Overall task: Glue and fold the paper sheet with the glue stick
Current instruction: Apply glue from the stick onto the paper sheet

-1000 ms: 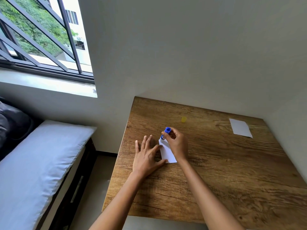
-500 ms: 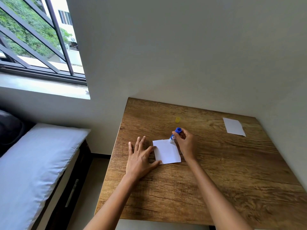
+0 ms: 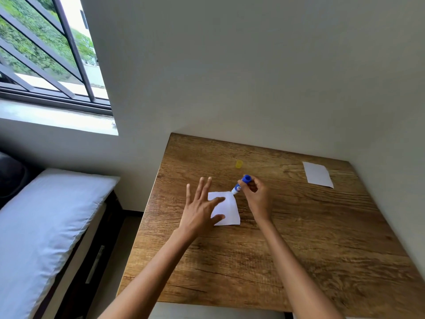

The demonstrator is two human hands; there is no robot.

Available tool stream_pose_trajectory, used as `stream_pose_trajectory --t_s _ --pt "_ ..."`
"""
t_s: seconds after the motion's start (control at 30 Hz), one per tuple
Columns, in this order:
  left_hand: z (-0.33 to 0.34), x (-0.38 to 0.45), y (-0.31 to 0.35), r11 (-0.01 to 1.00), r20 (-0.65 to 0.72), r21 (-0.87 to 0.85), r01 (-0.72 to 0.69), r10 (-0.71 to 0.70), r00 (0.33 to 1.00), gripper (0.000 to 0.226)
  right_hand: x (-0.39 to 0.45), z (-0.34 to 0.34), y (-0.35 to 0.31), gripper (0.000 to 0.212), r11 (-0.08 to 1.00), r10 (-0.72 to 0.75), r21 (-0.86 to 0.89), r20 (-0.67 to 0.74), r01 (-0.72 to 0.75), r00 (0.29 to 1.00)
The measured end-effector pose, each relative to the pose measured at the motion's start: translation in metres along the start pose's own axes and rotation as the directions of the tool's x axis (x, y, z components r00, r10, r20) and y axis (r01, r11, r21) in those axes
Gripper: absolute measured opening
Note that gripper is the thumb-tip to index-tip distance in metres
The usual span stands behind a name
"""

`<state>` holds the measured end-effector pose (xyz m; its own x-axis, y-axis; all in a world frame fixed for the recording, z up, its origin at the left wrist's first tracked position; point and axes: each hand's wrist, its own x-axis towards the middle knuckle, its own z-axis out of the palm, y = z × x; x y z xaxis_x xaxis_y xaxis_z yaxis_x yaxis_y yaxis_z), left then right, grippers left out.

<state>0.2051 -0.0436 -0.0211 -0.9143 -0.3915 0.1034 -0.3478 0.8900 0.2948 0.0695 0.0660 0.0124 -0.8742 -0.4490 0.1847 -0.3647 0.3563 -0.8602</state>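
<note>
Right hand (image 3: 257,196) pinches the glue stick (image 3: 241,185) near its blue base, stick tilted, tip down on the far right corner of the paper sheet (image 3: 228,209). Left hand (image 3: 199,211) lies flat, fingers spread straight, index and thumb pressing the sheet's left side. Sheet sits mid-left on the wooden table (image 3: 310,238). Yellow cap (image 3: 239,163) lies beyond the sheet, apart from it. Second white sheet (image 3: 317,174) near the far right edge. Pillow (image 3: 46,226) left of the table, under the window (image 3: 46,49).
</note>
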Motion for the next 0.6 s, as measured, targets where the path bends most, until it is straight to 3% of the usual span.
stream_pose_trajectory --t_s 0.13,0.6 --pt "0.007 0.008 0.002 0.998 0.107 0.056 -0.012 0.006 0.994 0.059 0.004 0.004 0.001 0.021 0.998 -0.045 -0.043 0.019 0.046 0.999" --pt "0.011 0.008 0.001 0.999 0.091 0.045 0.028 -0.032 0.995 0.061 -0.015 -0.006 0.003 0.024 0.995 -0.062 -0.071 0.04 0.065 0.997"
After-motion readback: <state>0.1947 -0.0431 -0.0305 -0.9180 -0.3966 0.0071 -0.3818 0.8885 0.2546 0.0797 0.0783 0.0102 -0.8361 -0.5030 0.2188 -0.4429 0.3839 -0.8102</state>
